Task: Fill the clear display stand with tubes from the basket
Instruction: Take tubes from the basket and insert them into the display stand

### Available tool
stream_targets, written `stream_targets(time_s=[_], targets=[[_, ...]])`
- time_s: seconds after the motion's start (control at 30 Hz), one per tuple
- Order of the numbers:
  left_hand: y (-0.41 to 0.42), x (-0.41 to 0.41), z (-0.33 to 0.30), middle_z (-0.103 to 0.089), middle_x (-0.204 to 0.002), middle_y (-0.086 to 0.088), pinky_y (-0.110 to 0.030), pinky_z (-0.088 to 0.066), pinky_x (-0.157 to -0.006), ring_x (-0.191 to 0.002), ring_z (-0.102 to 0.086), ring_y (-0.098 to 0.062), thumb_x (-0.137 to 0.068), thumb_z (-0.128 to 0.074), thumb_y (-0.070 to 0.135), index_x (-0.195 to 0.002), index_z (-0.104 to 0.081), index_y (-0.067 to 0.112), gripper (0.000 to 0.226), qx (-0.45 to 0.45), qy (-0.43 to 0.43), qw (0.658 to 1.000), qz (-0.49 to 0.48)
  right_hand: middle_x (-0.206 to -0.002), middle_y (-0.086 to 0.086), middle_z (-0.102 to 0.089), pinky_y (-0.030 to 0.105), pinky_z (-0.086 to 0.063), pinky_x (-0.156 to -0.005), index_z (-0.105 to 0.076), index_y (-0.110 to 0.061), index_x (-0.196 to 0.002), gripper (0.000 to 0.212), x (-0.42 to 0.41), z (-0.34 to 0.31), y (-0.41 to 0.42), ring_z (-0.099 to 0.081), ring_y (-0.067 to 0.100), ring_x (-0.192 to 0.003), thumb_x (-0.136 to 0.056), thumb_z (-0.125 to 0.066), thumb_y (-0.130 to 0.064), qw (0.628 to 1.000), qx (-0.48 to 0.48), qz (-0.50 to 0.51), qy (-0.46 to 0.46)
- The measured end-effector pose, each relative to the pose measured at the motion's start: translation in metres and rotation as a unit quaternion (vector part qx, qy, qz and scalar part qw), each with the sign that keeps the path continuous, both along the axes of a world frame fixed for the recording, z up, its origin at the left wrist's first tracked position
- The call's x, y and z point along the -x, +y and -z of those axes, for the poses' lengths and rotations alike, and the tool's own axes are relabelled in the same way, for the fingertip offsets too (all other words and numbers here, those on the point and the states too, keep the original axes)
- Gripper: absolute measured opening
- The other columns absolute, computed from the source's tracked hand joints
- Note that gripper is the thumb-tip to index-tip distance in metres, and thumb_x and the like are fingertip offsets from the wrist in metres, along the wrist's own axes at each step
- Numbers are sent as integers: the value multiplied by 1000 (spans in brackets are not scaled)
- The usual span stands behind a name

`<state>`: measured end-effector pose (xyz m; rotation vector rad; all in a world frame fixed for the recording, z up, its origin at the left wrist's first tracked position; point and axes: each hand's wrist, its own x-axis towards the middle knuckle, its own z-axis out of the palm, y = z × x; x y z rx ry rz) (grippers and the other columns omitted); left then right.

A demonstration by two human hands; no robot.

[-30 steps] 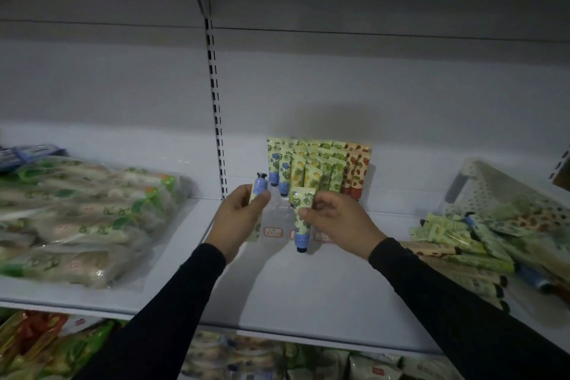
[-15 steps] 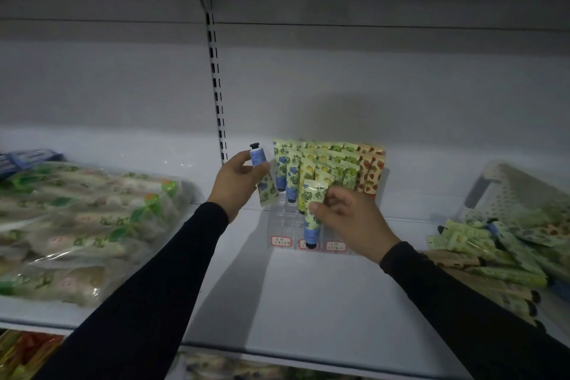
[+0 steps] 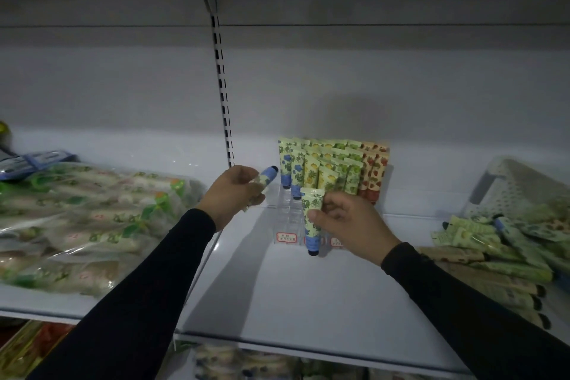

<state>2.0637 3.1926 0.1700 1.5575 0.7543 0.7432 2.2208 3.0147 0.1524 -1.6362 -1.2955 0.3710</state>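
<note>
The clear display stand [image 3: 290, 210] sits at the back of the white shelf, its rear rows filled with upright tubes [image 3: 333, 163] in green, yellow and red prints. My left hand [image 3: 234, 191] grips a blue-capped tube [image 3: 266, 177], cap pointing right toward the stand's left side. My right hand [image 3: 342, 222] pinches a second blue-capped tube [image 3: 311, 219], held cap down just in front of the stand's empty front slots. The white perforated basket [image 3: 512, 185] stands at the right with several loose tubes [image 3: 487, 244] spilling from it.
Clear bags of green-printed packets [image 3: 86, 219] lie on the shelf at the left. A slotted upright [image 3: 223, 95] runs up the back wall behind the stand. Red-edged price labels [image 3: 287, 237] mark the stand's front. More goods fill the shelf below [image 3: 246, 364].
My left hand has turned its tube from cap up to cap pointing right, closer to the stand. My right hand keeps its tube cap down before the stand.
</note>
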Motion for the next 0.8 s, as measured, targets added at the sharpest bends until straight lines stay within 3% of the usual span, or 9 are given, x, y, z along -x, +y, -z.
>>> stream_targets(time_s=[0.07,0.17,0.27,0.43,0.57,0.8], targets=[[-2,3,-1,-61,-104,-13,-34,-57,-85,-81,-65,-24,-88,-65,-1,-98,-60,5,13,-5,-17,1000,5,-85,7,-71,31,-55,-71,-67,-7,-90,18,0,0,-2,-68,13,-77,-88,-70,-25,1000,0,2,4],[-6,7,-5,-61,-98,-12,-25,-59,-72,-81,-66,-27,-83,-67,-8,-94,-61,6,19,-1,-58,998,-8,-87,9,-72,35,-56,-72,-67,-7,-93,20,1,2,-4,-68,14,-79,-87,-70,-26,1000,5,3,8],[-3,8,-5,-65,-95,-13,-23,-57,-67,-80,-64,-24,-77,-74,-6,-97,-61,6,26,21,-93,995,-42,-89,9,-72,34,-55,-74,-68,-8,-95,20,0,3,-6,-69,15,-80,-88,-70,-26,1000,8,4,8],[2,-1,0,-70,-87,-6,-26,-50,-66,-76,-64,-18,-79,-77,5,-85,-59,13,20,33,-123,990,-62,-86,5,-73,41,-58,-74,-69,-13,-94,16,-4,3,-7,-69,17,-80,-88,-69,-28,1000,5,12,6],[4,-17,0,-67,-88,-2,-28,-52,-65,-78,-64,-17,-83,-74,9,-96,-59,14,20,10,-131,989,-67,-86,4,-73,34,-58,-74,-69,-10,-93,20,-7,0,-5,-69,9,-78,-87,-70,-29,1000,-6,15,-4],[13,-48,3,-63,-85,-6,-34,-58,-74,-83,-63,-24,-85,-71,3,-92,-58,14,18,-14,-155,987,-33,-85,3,-72,26,-55,-71,-69,-12,-91,19,-12,6,-4,-67,10,-78,-87,-70,-30,1000,-14,20,-18]])
